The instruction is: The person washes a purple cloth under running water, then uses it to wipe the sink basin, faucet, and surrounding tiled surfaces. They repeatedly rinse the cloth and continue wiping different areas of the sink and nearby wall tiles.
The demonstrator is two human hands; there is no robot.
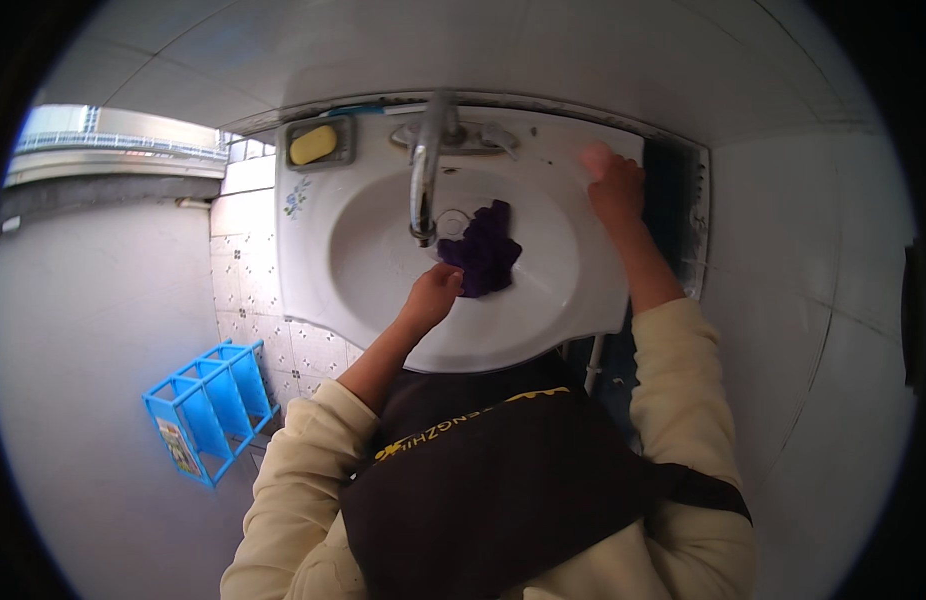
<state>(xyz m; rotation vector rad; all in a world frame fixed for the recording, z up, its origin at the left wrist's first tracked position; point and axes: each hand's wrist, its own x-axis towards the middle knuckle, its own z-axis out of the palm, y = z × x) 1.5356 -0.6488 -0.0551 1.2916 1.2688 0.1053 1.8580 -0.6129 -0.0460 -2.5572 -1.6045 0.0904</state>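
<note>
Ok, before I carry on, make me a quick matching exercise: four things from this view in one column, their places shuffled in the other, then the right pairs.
Things
1. Crumpled dark purple cloth
2. Oval yellow bar of soap
3. Bright blue plastic rack
4. Blurred pink item

Places
A. At the right hand
B. Left of the white ceramic sink, apart from it
C. In the sink's bowl, at the left hand
D. In the grey rectangular dish

Pairs: 1-C, 2-D, 3-B, 4-A
</note>
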